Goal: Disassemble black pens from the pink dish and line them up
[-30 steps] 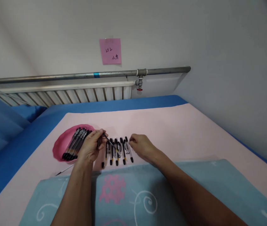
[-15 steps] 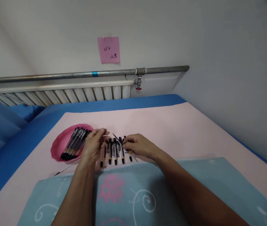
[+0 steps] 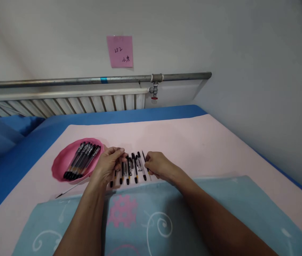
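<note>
My right hand pinches a thin ink refill with a dark upper part, at the right end of a row of pens. Part of the refill is hidden behind my fingers. Several black-capped gel pens lie side by side on the pink sheet, with loose clear-and-black pen parts among them. Over the left end of that row hovers my left hand, fingers loosely bent and apart, with nothing visible in them. To its left, a pink basket holds a bundle of black pens.
Another thin white stick with a dark tip lies by the basket. A blue patterned cloth covers the near side. Behind the pink sheet stand a radiator and a metal pipe along the wall.
My right hand has shifted slightly right of the pen row, and the refill there now stands at a steeper angle. My left hand stays near the row's left end. The view has tilted slightly.
</note>
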A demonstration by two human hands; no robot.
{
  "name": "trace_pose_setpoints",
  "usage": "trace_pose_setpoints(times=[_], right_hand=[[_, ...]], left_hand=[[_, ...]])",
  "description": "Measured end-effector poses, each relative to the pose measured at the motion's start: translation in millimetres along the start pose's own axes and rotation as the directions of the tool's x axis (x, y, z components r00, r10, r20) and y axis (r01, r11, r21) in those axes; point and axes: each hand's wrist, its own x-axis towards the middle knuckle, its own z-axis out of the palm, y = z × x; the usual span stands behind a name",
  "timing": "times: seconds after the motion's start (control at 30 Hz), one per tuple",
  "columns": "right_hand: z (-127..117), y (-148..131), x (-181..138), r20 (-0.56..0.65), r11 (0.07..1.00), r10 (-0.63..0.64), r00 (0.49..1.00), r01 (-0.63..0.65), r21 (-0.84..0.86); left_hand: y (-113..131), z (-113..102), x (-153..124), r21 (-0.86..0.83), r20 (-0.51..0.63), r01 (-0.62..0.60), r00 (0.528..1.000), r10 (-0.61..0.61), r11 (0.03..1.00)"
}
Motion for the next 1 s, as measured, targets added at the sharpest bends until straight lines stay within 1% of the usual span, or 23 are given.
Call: trace_pose_setpoints(times=[0.1,0.23,0.37,0.4,0.47,0.53,0.57,0.63,0.7,0.8,0.87,0.9,1.0], right_hand=[[3,1,1,0.010,1.000,-0.007,1.000,0.007,0.020],[3,1,-2,0.003,0.997,-0.034,0.999,0.034,0.065],[-5,-8,-9,-0.038,0.988,-0.084,0.996,0.089,0.130],[-6,-11,-11,-0.044,0.979,-0.119,0.992,0.125,0.163],[-5,-18,-15,-0.063,0.934,-0.247,0.967,0.255,0.251],[-3,-23,-19,-0.116,0.858,-0.392,0.913,0.408,0.313],[-1,-25,-21,-0.150,0.828,-0.438,0.886,0.463,0.317],[2,-27,-24,-0.210,0.813,-0.470,0.857,0.513,0.274],[4,-28,-24,-0.244,0.828,-0.472,0.847,0.521,0.206],[0,-26,-22,-0.249,0.854,-0.483,0.839,0.515,0.080],[-6,-23,-20,-0.236,0.877,-0.466,0.853,0.480,-0.001],[-9,-20,-19,-0.221,0.893,-0.446,0.867,0.448,-0.042],[-18,-12,-17,-0.113,0.929,-0.351,0.930,0.330,-0.170]], left_hand=[[-1,0,1,0.010,0.031,-0.006,1.000,0.005,1.000],[-2,-1,1,-0.012,0.018,-0.023,1.000,0.023,1.000],[-3,2,0,-0.030,0.057,0.026,0.998,-0.025,0.999],[-3,3,-1,-0.029,0.072,0.044,0.997,-0.042,0.999],[-4,6,-2,-0.022,0.098,0.069,0.993,-0.067,0.997],[-6,9,-3,-0.018,0.122,0.073,0.990,-0.071,0.997],[-7,11,-4,-0.020,0.133,0.069,0.989,-0.066,0.997],[-10,14,-5,-0.014,0.163,0.065,0.985,-0.062,0.998],[-13,17,-6,0.003,0.186,0.062,0.981,-0.061,0.998],[-15,20,-8,0.031,0.190,0.072,0.979,-0.077,0.997],[-14,20,-8,0.042,0.195,0.099,0.975,-0.105,0.994],[-13,19,-7,0.039,0.192,0.109,0.975,-0.115,0.993],[-11,14,-4,-0.003,0.141,0.093,0.986,-0.092,0.996]])
